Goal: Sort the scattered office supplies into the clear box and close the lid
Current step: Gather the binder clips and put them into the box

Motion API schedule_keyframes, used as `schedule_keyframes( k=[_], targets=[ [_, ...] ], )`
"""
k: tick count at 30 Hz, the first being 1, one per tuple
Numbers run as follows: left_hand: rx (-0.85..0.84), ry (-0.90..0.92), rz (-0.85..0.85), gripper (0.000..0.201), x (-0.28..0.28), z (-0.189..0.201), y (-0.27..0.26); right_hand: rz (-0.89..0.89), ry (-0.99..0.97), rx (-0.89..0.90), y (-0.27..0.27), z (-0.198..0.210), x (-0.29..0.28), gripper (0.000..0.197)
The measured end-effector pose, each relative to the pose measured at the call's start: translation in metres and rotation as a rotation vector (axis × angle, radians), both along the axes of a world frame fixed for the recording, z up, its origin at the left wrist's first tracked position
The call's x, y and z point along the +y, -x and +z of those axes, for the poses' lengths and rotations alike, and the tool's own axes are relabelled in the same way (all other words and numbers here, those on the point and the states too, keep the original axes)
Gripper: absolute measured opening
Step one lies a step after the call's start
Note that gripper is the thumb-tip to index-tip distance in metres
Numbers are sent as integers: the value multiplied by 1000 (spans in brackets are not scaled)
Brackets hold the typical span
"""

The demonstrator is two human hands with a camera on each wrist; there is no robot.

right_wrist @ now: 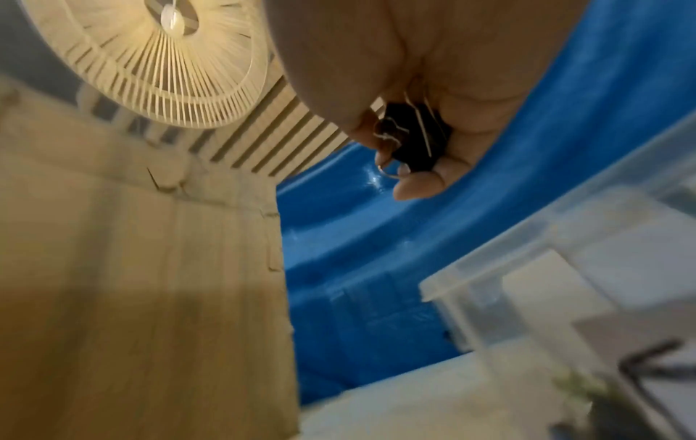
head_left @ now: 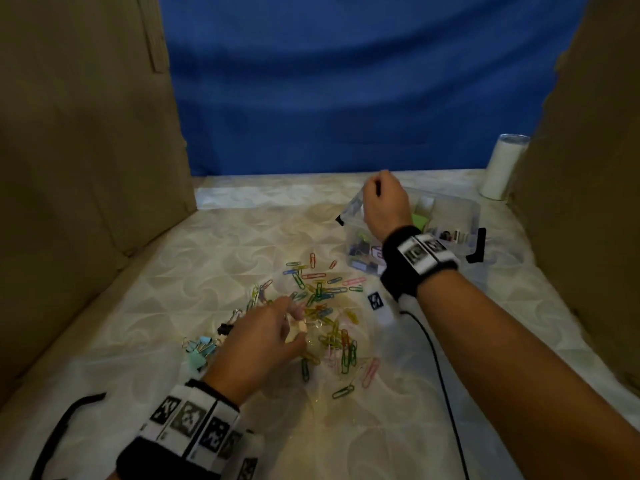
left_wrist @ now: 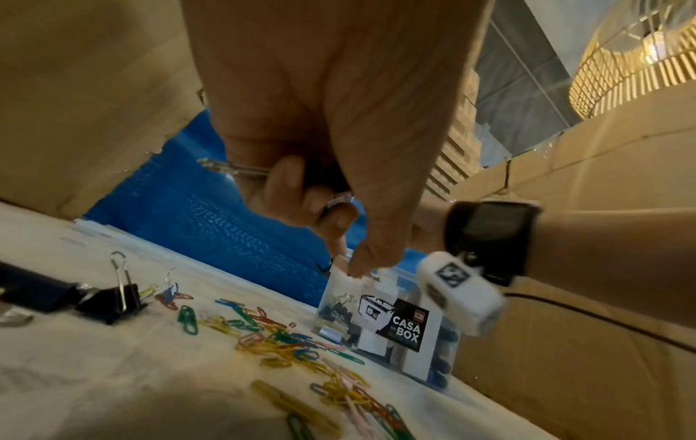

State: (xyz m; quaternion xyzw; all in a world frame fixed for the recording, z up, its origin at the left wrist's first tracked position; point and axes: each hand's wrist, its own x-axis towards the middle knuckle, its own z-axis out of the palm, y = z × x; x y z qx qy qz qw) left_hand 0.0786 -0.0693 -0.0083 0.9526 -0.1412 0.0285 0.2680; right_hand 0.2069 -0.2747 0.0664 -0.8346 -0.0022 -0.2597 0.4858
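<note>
While my right hand (head_left: pixel 386 202) hangs over the far left corner of the clear box (head_left: pixel 464 211), its fingers (right_wrist: pixel 418 184) are curled round a black binder clip (right_wrist: pixel 414 140), the wire handles showing against my palm in the right wrist view. That box sits open on the table (head_left: pixel 173 306) to my right, split into compartments: binder clips (head_left: pixel 363 245) lie in the near left one, something green (head_left: pixel 420 220) in the middle, and small items I cannot make out along the right side. A black latch (head_left: pixel 478 245) stands at the box's near right end. Its label, seen from the left wrist, reads CASA BOX (left_wrist: pixel 406 329).

My left hand (head_left: pixel 263 344) is low over the pile of coloured paper clips (head_left: pixel 325 306), which are scattered on the table in front of the box. In the left wrist view its fingers (left_wrist: pixel 286 184) are curled round something dark with silver wire handles, and the thumb points down toward the box.

To the left of that hand lie more binder clips, pale blue and green ones (head_left: pixel 201 348) and a black one (head_left: pixel 225 329) just beyond them. A white cylinder (head_left: pixel 502 166) stands at the far right edge of the table, against the cardboard wall (head_left: pixel 588 168). Blue sheet (head_left: pixel 346 81) hangs across the back.
</note>
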Motion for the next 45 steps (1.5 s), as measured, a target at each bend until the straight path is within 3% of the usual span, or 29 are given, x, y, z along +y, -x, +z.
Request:
schedule_keyframes(
  k=[2,5,6,10,12,15,18,22,25,30,34,37,40,45],
  targets=[
    [0,0,6,18,0,-3,4,-24,189,69,-30,-1,0,23],
    [1,20,10,18,4,-6,8,37,520,425,-51,-13,-2,39],
    [5,21,9,18,6,-7,7,59,590,463,-50,-14,-4,39],
    [41,-10,10,19,8,-4,1,-39,457,285,-26,-14,-37,31],
    [18,-54,-1,18,1,5,-9,-192,532,256,-6,-21,-65,33],
    [-129,-197,-20,20,-26,31,-43,-416,658,344,26,-43,-100,53],
    [-287,-269,-52,23,-68,64,-90,-399,506,428,41,-63,-113,78],
    [-380,-491,-104,25,-126,90,-153,-346,450,432,43,-65,-114,84],
    [-310,-718,-206,32,-154,92,-186,-358,497,454,46,-61,-113,83],
    [-82,-924,-289,36,-181,84,-216,-369,546,439,50,-60,-113,83],
    [-3,-863,-303,31,-176,80,-229,-367,552,441,49,-60,-113,82],
    [2,-555,-267,27,-163,93,-217,-365,548,442,50,-60,-114,82],
    [-54,-376,-258,26,-128,109,-181,-359,524,455,48,-62,-114,82],
    [-88,-433,-267,26,-39,106,-111,-345,461,475,42,-62,-116,82]
  ],
)
